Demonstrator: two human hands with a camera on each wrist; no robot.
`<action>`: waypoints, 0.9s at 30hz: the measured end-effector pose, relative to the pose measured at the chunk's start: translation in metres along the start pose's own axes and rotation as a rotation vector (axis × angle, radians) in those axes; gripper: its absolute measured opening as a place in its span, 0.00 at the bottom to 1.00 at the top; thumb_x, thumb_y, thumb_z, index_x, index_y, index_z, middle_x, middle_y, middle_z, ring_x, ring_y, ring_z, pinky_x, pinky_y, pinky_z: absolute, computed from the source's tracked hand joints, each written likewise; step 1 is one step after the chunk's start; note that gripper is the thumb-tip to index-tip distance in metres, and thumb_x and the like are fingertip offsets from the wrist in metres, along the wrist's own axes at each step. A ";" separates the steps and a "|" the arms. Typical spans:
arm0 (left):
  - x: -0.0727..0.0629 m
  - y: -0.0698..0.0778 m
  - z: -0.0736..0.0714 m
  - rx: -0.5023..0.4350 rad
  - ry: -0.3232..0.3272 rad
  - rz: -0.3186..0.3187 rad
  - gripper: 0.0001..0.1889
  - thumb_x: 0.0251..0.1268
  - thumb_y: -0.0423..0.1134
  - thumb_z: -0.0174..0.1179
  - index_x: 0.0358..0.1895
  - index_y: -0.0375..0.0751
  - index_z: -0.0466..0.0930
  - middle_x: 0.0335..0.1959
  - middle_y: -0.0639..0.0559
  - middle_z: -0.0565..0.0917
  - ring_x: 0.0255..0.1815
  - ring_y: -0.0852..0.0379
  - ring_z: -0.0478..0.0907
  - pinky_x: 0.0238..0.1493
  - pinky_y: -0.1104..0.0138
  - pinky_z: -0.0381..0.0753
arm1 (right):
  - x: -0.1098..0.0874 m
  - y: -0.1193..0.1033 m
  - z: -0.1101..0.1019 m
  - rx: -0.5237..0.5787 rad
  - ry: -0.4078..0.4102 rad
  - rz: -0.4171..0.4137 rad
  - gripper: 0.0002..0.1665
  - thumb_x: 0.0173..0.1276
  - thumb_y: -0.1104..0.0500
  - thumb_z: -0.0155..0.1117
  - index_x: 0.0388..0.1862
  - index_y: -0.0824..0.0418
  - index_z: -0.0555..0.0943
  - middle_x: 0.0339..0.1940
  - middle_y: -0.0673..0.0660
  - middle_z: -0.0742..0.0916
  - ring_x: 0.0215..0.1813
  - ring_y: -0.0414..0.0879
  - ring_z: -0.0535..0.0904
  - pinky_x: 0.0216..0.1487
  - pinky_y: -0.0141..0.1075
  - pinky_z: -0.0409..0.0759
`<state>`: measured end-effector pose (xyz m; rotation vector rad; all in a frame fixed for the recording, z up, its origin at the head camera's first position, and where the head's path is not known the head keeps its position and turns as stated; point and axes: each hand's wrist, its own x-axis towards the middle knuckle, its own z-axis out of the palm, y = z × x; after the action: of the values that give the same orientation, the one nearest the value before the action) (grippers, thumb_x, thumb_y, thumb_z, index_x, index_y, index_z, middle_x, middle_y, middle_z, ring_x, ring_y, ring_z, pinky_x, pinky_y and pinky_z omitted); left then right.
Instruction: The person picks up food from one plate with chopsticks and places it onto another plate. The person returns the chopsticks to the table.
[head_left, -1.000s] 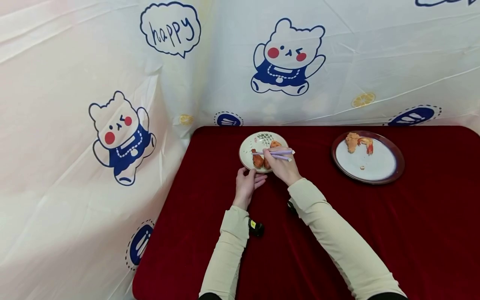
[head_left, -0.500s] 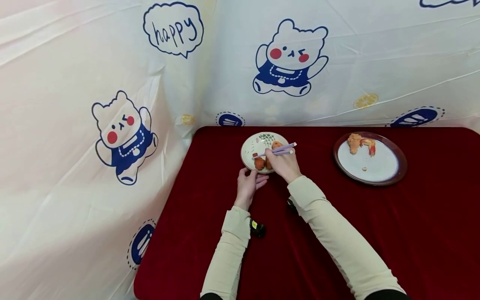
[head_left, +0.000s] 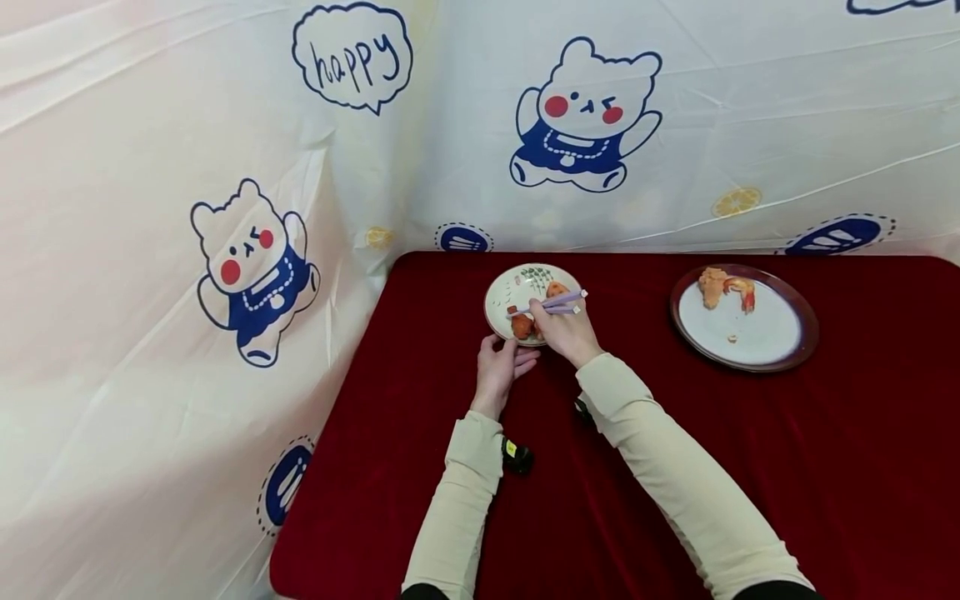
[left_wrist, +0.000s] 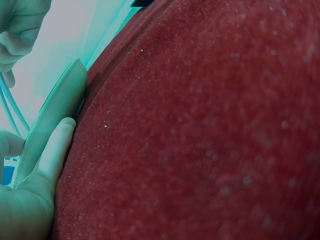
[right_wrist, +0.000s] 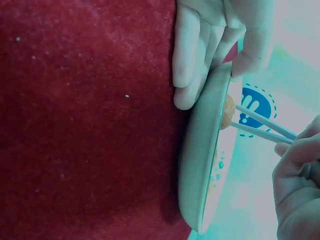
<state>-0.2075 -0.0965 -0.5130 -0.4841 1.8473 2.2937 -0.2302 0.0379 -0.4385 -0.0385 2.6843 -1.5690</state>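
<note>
My left hand [head_left: 497, 371] holds the near edge of a small white patterned plate [head_left: 501, 293]. In the right wrist view, the thumb of that left hand [right_wrist: 210, 45] touches the rim while its fingers lie along the outer side. A pair of pale purple chopsticks [head_left: 567, 297] is gripped in my right hand [head_left: 567, 336] over the plate. Their tips are at a browned fried piece [head_left: 522, 327]; the right wrist view shows the sticks [right_wrist: 265, 134] apart, one on each side of a piece [right_wrist: 228, 112]. Another fried piece [head_left: 557, 288] lies behind, partly covered by my right hand.
To the right stands a larger white plate with a brown rim [head_left: 802, 333]. It bears a fried piece [head_left: 712, 287], a shrimp [head_left: 741, 293] and a crumb [head_left: 732, 339]. A dark red cloth [head_left: 630, 517] covers the table; printed curtains [head_left: 465, 150] hang behind and left.
The rear ends of the chopsticks have tilted up, then dropped slightly, and their tips have dipped towards the fried piece. My left hand keeps its hold on the plate. The whole view has shifted slightly.
</note>
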 end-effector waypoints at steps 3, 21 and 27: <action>0.000 0.000 0.000 0.001 -0.002 -0.001 0.33 0.72 0.38 0.49 0.75 0.39 0.45 0.48 0.33 0.84 0.44 0.46 0.86 0.47 0.62 0.87 | 0.000 0.002 0.001 0.019 -0.024 0.014 0.28 0.71 0.44 0.52 0.34 0.69 0.83 0.26 0.67 0.87 0.19 0.45 0.78 0.23 0.33 0.76; -0.001 0.000 -0.001 0.005 0.002 0.011 0.32 0.72 0.37 0.48 0.74 0.37 0.47 0.47 0.34 0.84 0.42 0.48 0.87 0.45 0.63 0.88 | -0.007 0.009 -0.007 0.063 -0.024 -0.102 0.33 0.73 0.42 0.48 0.15 0.62 0.80 0.22 0.68 0.85 0.18 0.47 0.74 0.20 0.34 0.69; -0.002 -0.001 -0.001 0.010 0.002 0.013 0.32 0.72 0.37 0.47 0.74 0.37 0.46 0.47 0.34 0.84 0.42 0.48 0.87 0.45 0.63 0.88 | -0.008 0.009 -0.013 0.046 -0.019 -0.088 0.34 0.73 0.41 0.48 0.15 0.61 0.81 0.19 0.66 0.85 0.15 0.45 0.73 0.15 0.33 0.69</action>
<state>-0.2057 -0.0969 -0.5130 -0.4749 1.8668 2.2919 -0.2229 0.0540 -0.4400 -0.1726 2.6654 -1.6446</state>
